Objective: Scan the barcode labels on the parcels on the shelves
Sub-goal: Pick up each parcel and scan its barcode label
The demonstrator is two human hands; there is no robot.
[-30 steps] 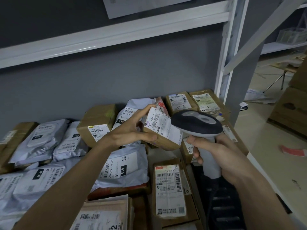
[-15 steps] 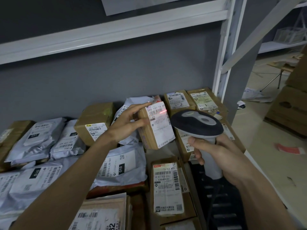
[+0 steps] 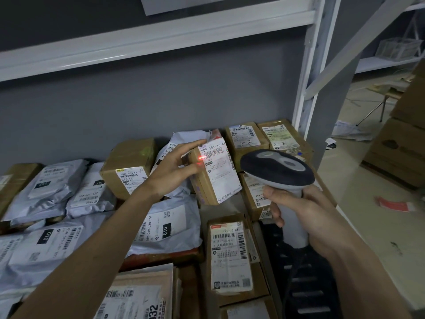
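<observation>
**Me:** Fingers (image 3: pixel 273 209) of my right hand (image 3: pixel 315 217) are curling tight round the pale handle of the barcode scanner (image 3: pixel 277 171), nearest to me, its dark head pointing away. My left hand (image 3: pixel 173 171) is gripping a small brown carton (image 3: pixel 212 174), thumb against its side and fingers along its top edge, tilting it up just above the shelf (image 3: pixel 232 203) so its label faces the scanner.

**Listener:** How is that carton handling?

**Me:** I am judging it light and stiff, since one hand is propping it. The taped cardboard may be a little slick, so holding by the edges, clear of the label, seems best.

**Listener:** What can you read?

**Me:** A red scan line (image 3: pixel 200 158) is glowing at the label's left edge. The label is showing "505 101-16". Nearer, a grey mailer bag (image 3: pixel 167 229) is reading "010". Beyond, a box (image 3: pixel 127 168) is showing "5070 1099-54 77", and two boxes at the back are hand-marked "3-2" (image 3: pixel 246 137) and "3-3" (image 3: pixel 280 137).
</observation>
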